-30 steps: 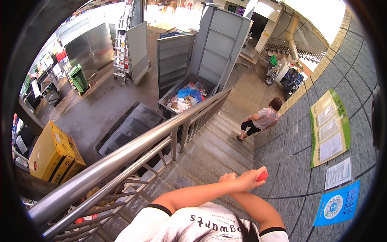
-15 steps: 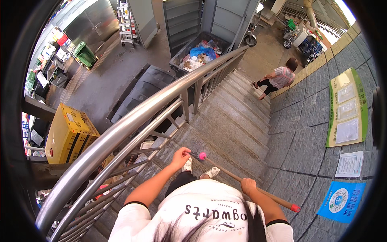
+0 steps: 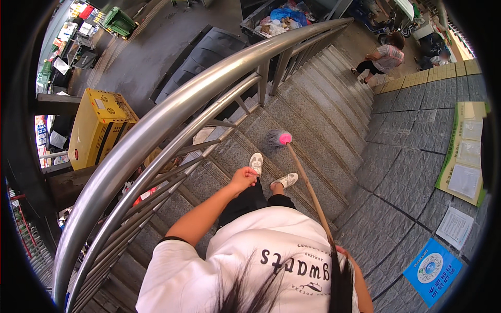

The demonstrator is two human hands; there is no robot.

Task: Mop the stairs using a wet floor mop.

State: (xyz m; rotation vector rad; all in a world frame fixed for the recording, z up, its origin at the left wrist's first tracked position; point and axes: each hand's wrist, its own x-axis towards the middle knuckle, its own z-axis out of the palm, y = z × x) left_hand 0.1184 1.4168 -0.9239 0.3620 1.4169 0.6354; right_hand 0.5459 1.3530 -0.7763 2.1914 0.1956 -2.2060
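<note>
A long-handled brush [image 3: 307, 183] slants across the steps, its wooden pole running from the right side of my body to a pink hub and grey bristles lying over the stair. My right hand [image 3: 341, 251] is at the pole's near end, mostly hidden behind dark hair and my shirt; the pole leads into it. My left hand [image 3: 243, 179] is in front of my left thigh, away from the brush. Its fingers are pinched together, and whatever may be between them is too small to make out. My white shoes [image 3: 285, 181] stand on the steps below.
A curved steel handrail [image 3: 172, 109] borders the stairs on the left. Grey stone wall [image 3: 396, 172] with posted sheets rises on the right. Down the stairs a person [image 3: 385, 57] stands near the bottom. Beyond the rail are a yellow box [image 3: 96, 128] and a full rubbish bin [image 3: 250, 23].
My left hand has left the brush head and drawn back toward my body. The brush head has swung forward and right, and my right hand has moved back to my side.
</note>
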